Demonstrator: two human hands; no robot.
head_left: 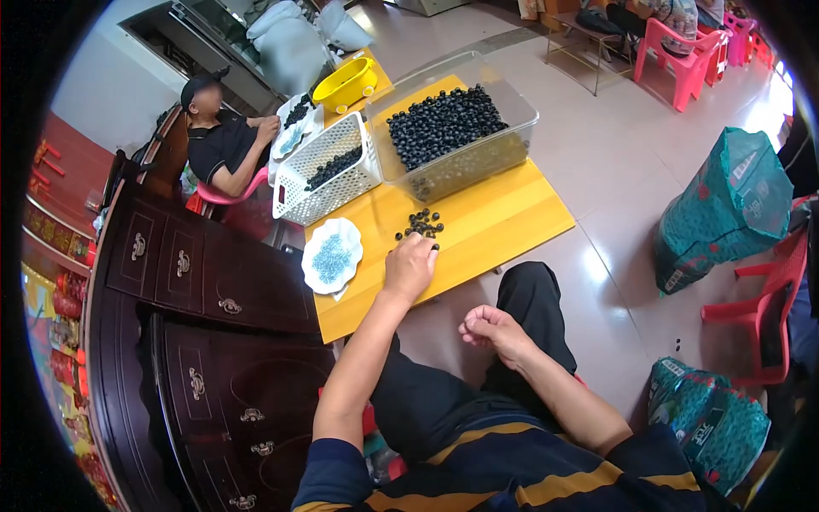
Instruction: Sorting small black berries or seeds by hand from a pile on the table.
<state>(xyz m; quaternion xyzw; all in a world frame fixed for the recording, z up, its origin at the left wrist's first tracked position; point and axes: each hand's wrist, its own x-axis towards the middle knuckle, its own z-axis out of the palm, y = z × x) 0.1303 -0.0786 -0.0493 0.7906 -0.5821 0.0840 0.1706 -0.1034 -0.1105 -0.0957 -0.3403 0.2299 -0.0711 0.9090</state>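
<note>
Left of the left hand [409, 267] lies a white plate [332, 255] with small blue pieces. This hand rests palm down on the yellow surface [503, 222], fingers bent and touching the near edge of a small heap of dark beads [421, 224]; whether it holds 1 is hidden. The right hand [492, 329] hangs over the lap, closed in a loose fist; what it holds is not visible. Beyond the beads stand a white basket [324, 171] and a clear bin [456, 128].

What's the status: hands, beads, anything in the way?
Left hand down on the loose dark beads, grip unclear. Right hand fisted above the lap. White dish beside left hand.
</note>
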